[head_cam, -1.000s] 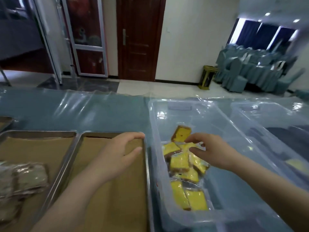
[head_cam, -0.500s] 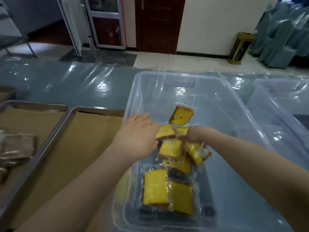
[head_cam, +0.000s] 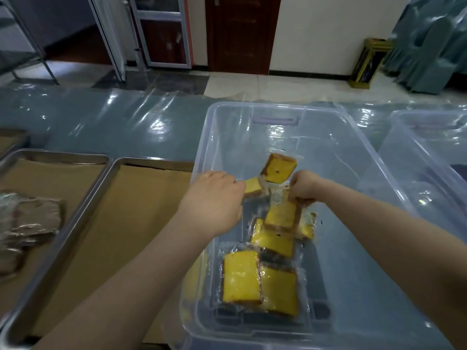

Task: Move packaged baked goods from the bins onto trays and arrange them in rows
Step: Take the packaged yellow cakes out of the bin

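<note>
A clear plastic bin holds several yellow cake slices in clear wrappers. My left hand reaches over the bin's left wall and grips one wrapped slice. My right hand is closed on the wrapper of another slice, which hangs tilted above the pile. One slice lies just beyond both hands. Two more slices lie flat side by side at the near end of the bin. A paper-lined metal tray sits left of the bin.
A second lined tray further left holds dark wrapped baked goods. Another clear bin stands to the right. The table is covered in shiny plastic sheeting. Behind it are a door, a glass cabinet and covered chairs.
My left hand left the tray's edge, crossed into the bin and closed on a slice. My right hand lifted its slice by the wrapper. The camera tilted down and right.
</note>
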Demonstrator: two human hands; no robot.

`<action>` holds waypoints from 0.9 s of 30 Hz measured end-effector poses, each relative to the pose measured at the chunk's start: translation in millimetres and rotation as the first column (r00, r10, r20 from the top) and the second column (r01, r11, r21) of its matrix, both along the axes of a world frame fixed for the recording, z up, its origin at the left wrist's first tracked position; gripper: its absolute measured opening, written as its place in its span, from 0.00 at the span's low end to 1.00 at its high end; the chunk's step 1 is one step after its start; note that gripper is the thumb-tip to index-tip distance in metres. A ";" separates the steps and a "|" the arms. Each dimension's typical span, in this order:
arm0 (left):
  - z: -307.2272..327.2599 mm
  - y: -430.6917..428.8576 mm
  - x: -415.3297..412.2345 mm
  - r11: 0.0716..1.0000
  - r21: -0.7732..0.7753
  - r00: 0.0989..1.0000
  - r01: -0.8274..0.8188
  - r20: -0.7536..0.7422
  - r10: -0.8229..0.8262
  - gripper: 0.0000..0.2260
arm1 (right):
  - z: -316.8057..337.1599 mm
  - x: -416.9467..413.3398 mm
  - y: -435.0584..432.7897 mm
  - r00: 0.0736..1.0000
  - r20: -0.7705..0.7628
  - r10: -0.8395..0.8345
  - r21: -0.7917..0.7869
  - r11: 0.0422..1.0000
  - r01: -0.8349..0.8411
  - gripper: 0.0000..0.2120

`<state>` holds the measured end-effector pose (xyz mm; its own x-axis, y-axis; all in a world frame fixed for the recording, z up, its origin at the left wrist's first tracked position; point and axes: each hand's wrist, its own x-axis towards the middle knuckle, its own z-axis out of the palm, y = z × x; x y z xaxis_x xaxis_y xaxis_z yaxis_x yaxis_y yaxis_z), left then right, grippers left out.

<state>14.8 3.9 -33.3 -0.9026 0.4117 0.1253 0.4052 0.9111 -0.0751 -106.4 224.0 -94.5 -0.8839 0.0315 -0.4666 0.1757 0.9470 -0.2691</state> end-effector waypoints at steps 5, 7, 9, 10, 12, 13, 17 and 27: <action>-1.9 -0.4 -1.4 1.000 -0.013 1.000 -0.007 -0.001 0.007 0.09 | -10.0 5.6 8.5 0.960 0.143 0.242 0.217 0.938 -0.269 0.20; -2.2 -0.5 -1.9 1.000 -0.014 1.000 -0.001 -0.006 0.001 0.08 | -29.7 9.1 9.0 0.970 -0.007 0.244 0.214 0.948 -0.237 0.25; -2.6 -1.0 -2.8 1.000 -0.012 1.000 0.002 -0.004 -0.002 0.08 | -41.7 9.4 11.3 0.984 -0.102 0.143 0.188 0.975 -0.122 0.30; -2.6 -1.4 -3.4 1.000 -0.011 1.000 0.001 -0.004 -0.001 0.09 | -45.5 7.6 13.8 0.991 -0.071 0.114 0.186 0.978 -0.100 0.32; -3.1 -2.0 -3.8 1.000 -0.011 1.000 0.000 -0.009 0.000 0.09 | -52.4 7.7 17.0 0.991 0.101 0.092 0.168 0.980 -0.108 0.40; -3.6 -2.2 -3.6 1.000 -0.013 1.000 0.000 -0.014 -0.001 0.09 | -55.1 11.3 16.0 0.976 0.196 0.094 0.163 0.978 -0.127 0.46; -5.1 -1.8 -3.5 1.000 -0.021 1.000 0.004 -0.021 -0.004 0.09 | -69.8 20.0 4.1 0.941 0.295 0.163 0.230 0.944 -0.236 0.55; -1.7 -0.8 -2.0 0.998 -0.058 0.999 0.002 -0.034 -0.004 0.08 | -63.0 34.2 -28.2 0.937 0.252 0.241 0.031 0.966 -0.257 0.45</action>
